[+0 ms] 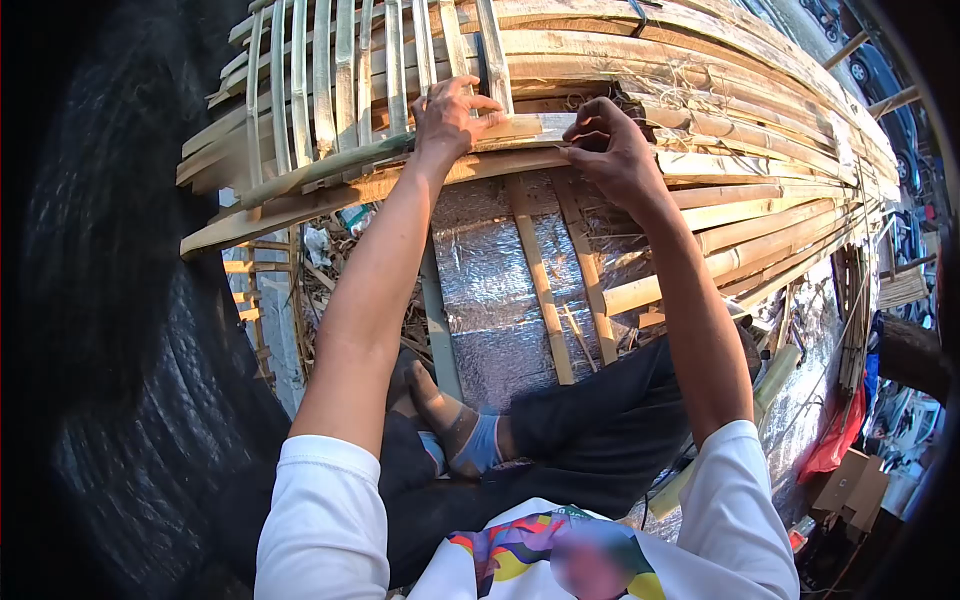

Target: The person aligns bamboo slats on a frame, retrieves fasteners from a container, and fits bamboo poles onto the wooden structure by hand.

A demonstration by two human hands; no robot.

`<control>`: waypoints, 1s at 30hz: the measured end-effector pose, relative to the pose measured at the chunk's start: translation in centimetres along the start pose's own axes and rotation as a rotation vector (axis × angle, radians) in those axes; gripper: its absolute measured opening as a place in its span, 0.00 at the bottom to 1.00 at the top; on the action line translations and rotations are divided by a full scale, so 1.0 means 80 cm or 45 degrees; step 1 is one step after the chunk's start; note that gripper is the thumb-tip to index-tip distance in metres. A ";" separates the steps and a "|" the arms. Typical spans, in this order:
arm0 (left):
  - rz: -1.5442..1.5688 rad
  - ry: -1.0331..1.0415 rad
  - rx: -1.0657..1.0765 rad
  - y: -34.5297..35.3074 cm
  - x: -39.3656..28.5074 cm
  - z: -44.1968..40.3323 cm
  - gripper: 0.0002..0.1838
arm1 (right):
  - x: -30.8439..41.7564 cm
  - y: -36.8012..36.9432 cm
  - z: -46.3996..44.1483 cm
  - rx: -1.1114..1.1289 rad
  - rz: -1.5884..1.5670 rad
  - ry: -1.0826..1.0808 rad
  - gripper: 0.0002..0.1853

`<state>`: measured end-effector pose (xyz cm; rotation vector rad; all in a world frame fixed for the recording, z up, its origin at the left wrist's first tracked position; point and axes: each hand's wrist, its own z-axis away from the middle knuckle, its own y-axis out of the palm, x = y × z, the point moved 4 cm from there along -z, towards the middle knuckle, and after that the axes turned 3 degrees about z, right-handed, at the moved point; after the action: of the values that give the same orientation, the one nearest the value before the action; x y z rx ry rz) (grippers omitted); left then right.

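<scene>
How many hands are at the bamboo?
2: the left hand at the crosswise slats, the right hand at the long strips. No other hand shows.

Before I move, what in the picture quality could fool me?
Head view: glare patches on the foil sheet; long bamboo strips look bowed, likely lens distortion; corners black; shirt print partly blurred; dark sheeting murky; left hand, right hand clear.

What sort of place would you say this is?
Probably an outdoor bamboo workshop: long split bamboo strips, silvery foil sheeting, and an opened brown cardboard box amid clutter suggest it.
</scene>
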<state>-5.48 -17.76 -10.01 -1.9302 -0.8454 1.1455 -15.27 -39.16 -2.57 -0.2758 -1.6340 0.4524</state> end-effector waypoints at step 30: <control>0.165 0.285 -0.142 -0.001 -0.007 0.017 0.12 | -0.004 0.074 -0.169 0.403 0.736 -0.001 0.38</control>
<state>-6.94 -17.82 -10.19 -2.1846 -0.6845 0.9494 -2.37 -32.29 -4.56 -0.5096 -1.4404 1.1361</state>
